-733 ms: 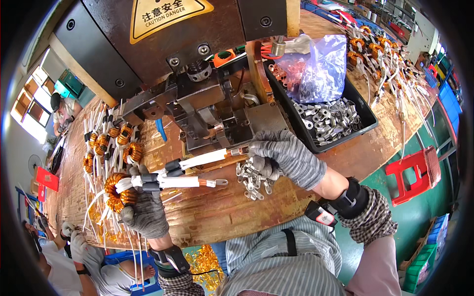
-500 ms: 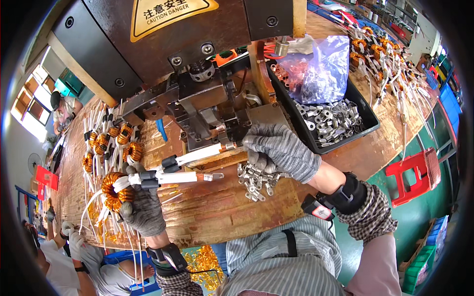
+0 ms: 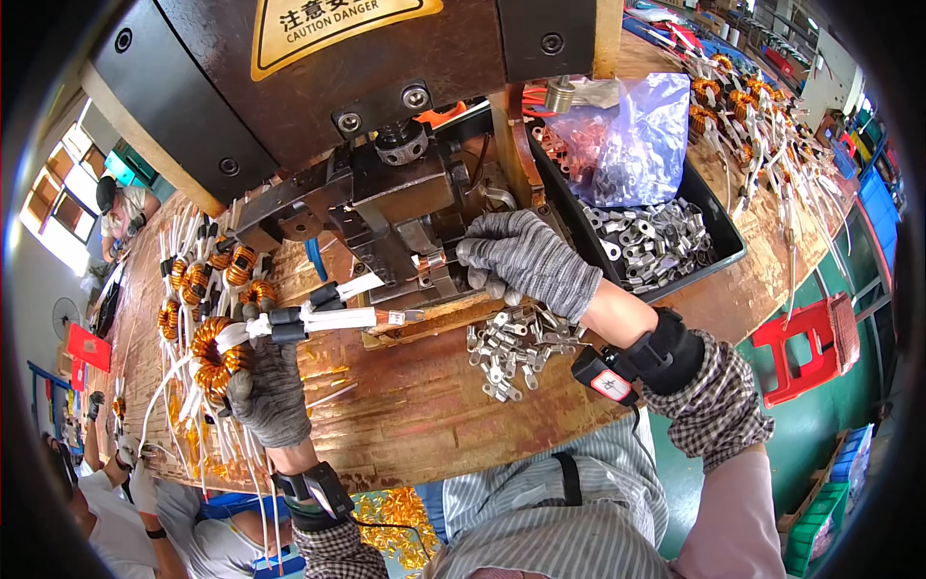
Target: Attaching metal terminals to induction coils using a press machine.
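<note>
Now, left hand [image 3: 268, 391]: grey-gloved, gripping the copper coil [image 3: 205, 359] and the leads where they come off it.
Copper coil: against the left side of that hand, above the wooden table [image 3: 424, 434].
Lower lead [image 3: 338, 320]: white, running rightward from the left hand past a black sleeve [image 3: 286, 325], its bare end well apart from the right hand.
Upper lead [image 3: 357, 287]: white too, slanting up and right from the left hand, its far end at the press tooling [image 3: 415, 236], partly hidden there.
Right hand [image 3: 526, 261]: grey-gloved, fingers curled together just beside the tooling; whether they pinch anything I cannot tell.
Loose terminals [image 3: 511, 352]: a silvery heap on the table, just below the right hand.
Coil cluster [image 3: 198, 280]: copper rings with white leads, above the left hand and to its left.
Black tray [image 3: 690, 278]: right of the right hand, holding silvery terminals [image 3: 661, 241] and a clear bag [image 3: 632, 145].
Press [image 3: 371, 82]: dark, rising beyond both hands.
Red stool [image 3: 805, 347]: well to the right of the right hand.
</note>
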`<state>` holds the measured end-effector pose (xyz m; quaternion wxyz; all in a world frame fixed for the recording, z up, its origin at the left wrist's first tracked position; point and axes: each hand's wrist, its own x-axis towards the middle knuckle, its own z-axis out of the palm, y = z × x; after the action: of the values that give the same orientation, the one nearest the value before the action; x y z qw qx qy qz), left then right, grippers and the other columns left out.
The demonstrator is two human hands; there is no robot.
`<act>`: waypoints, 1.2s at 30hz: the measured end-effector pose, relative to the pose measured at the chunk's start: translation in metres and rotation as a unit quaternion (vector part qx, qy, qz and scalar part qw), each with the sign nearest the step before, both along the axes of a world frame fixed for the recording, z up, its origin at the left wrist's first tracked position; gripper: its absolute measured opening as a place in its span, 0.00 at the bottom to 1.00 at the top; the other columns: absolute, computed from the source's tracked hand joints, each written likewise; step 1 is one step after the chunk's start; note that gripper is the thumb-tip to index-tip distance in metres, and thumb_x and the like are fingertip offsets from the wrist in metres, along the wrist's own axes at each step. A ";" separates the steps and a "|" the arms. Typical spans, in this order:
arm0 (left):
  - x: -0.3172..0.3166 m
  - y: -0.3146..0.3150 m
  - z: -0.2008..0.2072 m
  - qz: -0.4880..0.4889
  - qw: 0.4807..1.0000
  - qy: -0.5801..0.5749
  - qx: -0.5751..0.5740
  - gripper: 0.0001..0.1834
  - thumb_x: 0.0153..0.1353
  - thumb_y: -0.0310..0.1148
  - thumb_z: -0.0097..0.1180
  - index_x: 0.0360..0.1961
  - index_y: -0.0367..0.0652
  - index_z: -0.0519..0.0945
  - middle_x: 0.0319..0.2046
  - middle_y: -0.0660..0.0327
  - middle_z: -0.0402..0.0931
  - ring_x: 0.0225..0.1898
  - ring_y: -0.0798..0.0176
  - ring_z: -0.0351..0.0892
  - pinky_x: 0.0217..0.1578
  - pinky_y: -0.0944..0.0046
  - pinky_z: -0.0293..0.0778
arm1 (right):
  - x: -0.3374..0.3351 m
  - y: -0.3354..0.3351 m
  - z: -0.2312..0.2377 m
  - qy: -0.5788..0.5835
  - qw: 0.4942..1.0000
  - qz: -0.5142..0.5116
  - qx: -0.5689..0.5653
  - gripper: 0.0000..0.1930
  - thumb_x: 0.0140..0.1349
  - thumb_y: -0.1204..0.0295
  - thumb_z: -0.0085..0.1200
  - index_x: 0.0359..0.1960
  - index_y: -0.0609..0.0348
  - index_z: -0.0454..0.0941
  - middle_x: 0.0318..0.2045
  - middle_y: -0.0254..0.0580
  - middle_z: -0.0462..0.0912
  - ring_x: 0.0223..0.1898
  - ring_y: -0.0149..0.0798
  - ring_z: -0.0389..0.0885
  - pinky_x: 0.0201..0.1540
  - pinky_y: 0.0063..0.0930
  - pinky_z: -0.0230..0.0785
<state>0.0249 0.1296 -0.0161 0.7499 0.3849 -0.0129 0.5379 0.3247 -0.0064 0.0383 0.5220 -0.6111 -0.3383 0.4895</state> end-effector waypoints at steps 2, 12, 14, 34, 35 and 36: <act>-0.001 0.002 -0.003 0.011 1.000 0.016 -0.010 0.34 0.48 0.32 0.55 0.58 0.35 0.61 0.54 0.48 0.66 0.57 0.50 0.64 0.59 0.48 0.58 | 0.000 0.001 -0.002 -0.044 0.999 0.005 0.007 0.08 0.58 0.68 0.51 0.28 0.59 0.75 0.15 0.32 0.75 0.11 0.24 0.69 0.12 0.18 0.62; 0.000 0.004 -0.005 0.039 0.997 0.022 -0.059 0.38 0.44 0.32 0.60 0.59 0.37 0.60 0.58 0.48 0.61 0.61 0.48 0.57 0.60 0.45 0.55 | 0.003 0.000 0.002 -0.051 0.999 0.015 -0.010 0.09 0.57 0.67 0.52 0.29 0.60 0.76 0.15 0.32 0.75 0.11 0.25 0.69 0.12 0.18 0.62; 0.003 0.003 -0.003 0.034 0.999 0.030 -0.016 0.34 0.49 0.34 0.55 0.58 0.35 0.61 0.53 0.49 0.68 0.56 0.50 0.65 0.58 0.49 0.60 | 0.004 0.000 0.003 -0.046 0.998 0.021 -0.026 0.09 0.57 0.66 0.52 0.30 0.61 0.76 0.15 0.34 0.75 0.12 0.25 0.70 0.12 0.18 0.63; 0.008 -0.001 -0.002 0.018 0.999 0.026 -0.022 0.34 0.48 0.33 0.55 0.58 0.37 0.62 0.54 0.48 0.66 0.57 0.50 0.64 0.58 0.48 0.59 | 0.057 -0.078 -0.044 -0.214 0.948 -0.204 0.120 0.15 0.58 0.64 0.56 0.37 0.65 0.75 0.19 0.32 0.74 0.20 0.21 0.69 0.23 0.16 0.62; 0.009 -0.001 -0.002 0.020 0.999 0.022 -0.024 0.33 0.48 0.33 0.55 0.58 0.37 0.62 0.54 0.48 0.66 0.57 0.50 0.64 0.58 0.48 0.59 | 0.064 -0.083 -0.053 -0.277 0.918 -0.247 0.142 0.14 0.58 0.65 0.56 0.36 0.65 0.75 0.20 0.31 0.74 0.21 0.21 0.70 0.24 0.16 0.63; 0.007 0.000 -0.003 0.021 0.999 0.021 -0.024 0.33 0.48 0.33 0.55 0.58 0.37 0.62 0.54 0.48 0.66 0.57 0.50 0.64 0.58 0.48 0.59 | 0.063 -0.087 -0.053 -0.206 0.937 -0.238 0.154 0.10 0.59 0.68 0.54 0.34 0.63 0.76 0.19 0.30 0.74 0.20 0.21 0.69 0.23 0.16 0.62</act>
<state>0.0321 0.1295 -0.0189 0.7478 0.3781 0.0238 0.5453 0.3878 -0.0935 -0.0146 0.6296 -0.6733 -0.3548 0.1561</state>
